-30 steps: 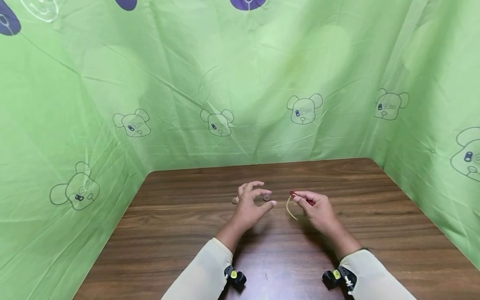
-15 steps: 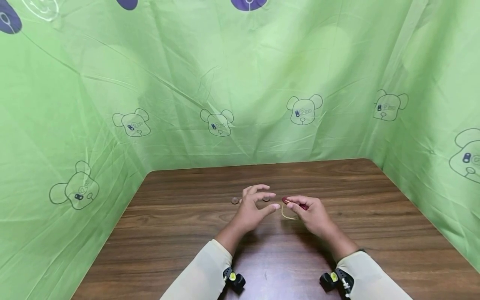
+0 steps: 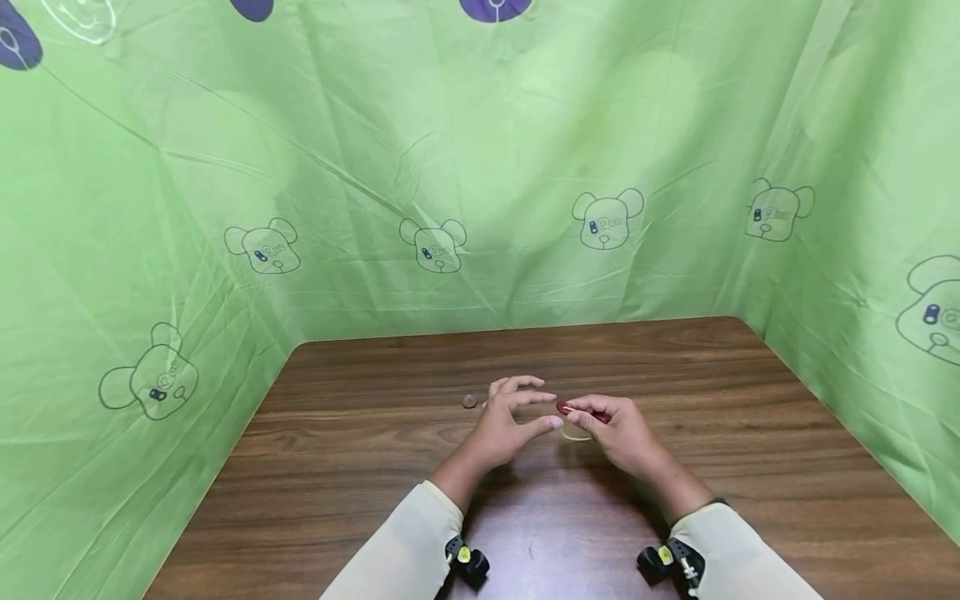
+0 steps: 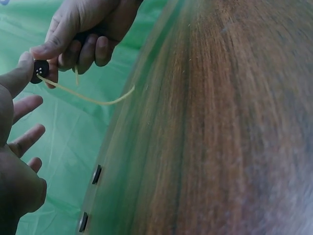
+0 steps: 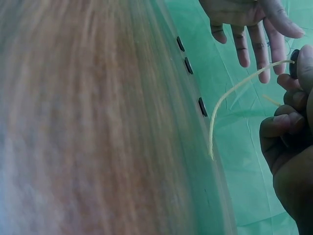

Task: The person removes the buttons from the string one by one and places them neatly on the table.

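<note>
In the head view my right hand [image 3: 625,431] pinches a dark red button [image 3: 562,407] between thumb and fingertips. Several small holes show on the button [image 4: 40,71] in the left wrist view, where a pale yellow cord [image 4: 93,100] comes out of it and hangs in a curve. A second short end of cord shows below the right fingers. More dark red shows behind the right thumb, its shape mostly hidden. Facing the button, my left hand [image 3: 504,427] holds its fingers spread and thumb extended, close to it; the right wrist view shows a small gap.
A brown round button [image 3: 469,401] lies on the wood-grain table [image 3: 360,467], left of the left hand. Three dark discs lie near the far edge in the right wrist view, one of them a disc [image 5: 203,106]. A green printed curtain [image 3: 510,283] surrounds the table.
My right hand has moved left with the button and cord, closing the distance to the left hand. The left hand has shifted slightly right and now covers one of the buttons on the table.
</note>
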`<action>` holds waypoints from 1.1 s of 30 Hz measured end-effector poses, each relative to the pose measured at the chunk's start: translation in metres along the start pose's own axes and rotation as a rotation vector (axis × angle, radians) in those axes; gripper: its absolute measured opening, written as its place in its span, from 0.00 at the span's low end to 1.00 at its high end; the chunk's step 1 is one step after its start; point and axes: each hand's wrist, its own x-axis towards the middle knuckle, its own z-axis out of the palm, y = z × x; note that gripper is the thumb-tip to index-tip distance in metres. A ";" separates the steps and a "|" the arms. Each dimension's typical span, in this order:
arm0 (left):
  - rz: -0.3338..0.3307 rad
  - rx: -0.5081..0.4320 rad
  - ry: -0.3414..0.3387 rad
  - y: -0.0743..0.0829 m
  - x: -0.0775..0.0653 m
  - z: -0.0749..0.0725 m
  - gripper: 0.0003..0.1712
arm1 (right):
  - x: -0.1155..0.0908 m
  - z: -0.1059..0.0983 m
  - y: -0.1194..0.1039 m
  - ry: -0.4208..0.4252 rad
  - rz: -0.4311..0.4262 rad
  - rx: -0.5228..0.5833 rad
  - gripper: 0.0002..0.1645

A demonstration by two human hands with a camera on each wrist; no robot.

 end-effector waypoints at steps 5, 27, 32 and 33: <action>0.004 -0.003 -0.002 -0.001 0.000 0.001 0.20 | 0.000 0.000 0.002 -0.002 -0.011 -0.005 0.07; 0.033 -0.027 0.025 -0.004 -0.001 0.006 0.10 | -0.001 0.000 0.005 -0.040 -0.100 0.018 0.07; 0.049 -0.024 0.024 -0.005 -0.001 0.005 0.12 | 0.000 0.000 0.008 -0.030 -0.114 -0.011 0.07; 0.054 -0.026 0.020 -0.005 -0.001 0.006 0.12 | 0.000 0.000 0.009 -0.026 -0.118 -0.014 0.07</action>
